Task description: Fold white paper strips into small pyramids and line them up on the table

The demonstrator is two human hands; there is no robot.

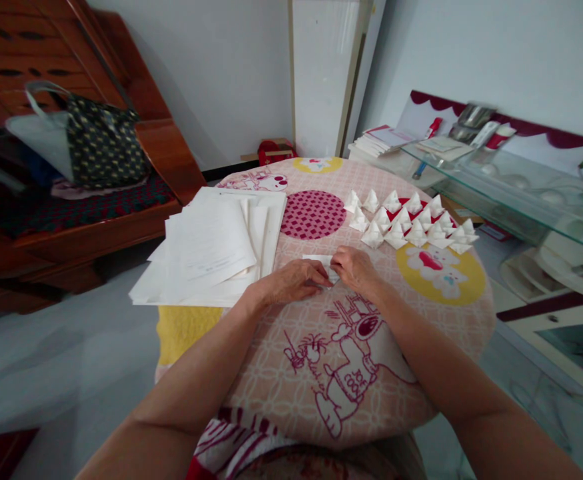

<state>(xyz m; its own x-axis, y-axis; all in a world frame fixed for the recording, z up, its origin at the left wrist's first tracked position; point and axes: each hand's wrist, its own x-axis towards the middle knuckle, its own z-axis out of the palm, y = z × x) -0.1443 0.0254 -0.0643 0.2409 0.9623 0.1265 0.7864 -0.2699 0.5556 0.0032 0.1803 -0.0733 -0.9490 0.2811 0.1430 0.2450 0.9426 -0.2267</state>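
Between my two hands, near the middle of the table, is a small piece of white paper (316, 257), partly folded. My left hand (298, 280) pinches its left and near side, fingers pressed together. My right hand (355, 269) grips the right side, fingertips curled over it. The fingers cover much of the paper, so its exact folds are hidden. Beyond my right hand stand several folded white paper boats (395, 235) in rows. Left of my left hand lies a stack of white paper sheets (211, 243), some with faint writing.
A patterned pink cloth (291, 373) covers the round table. A pen (231, 193) lies on the paper stack. To the right is a glass shelf (521, 200) with papers and containers. A wooden bench (156, 233) with a dark patterned bag (104, 143) stands at left.
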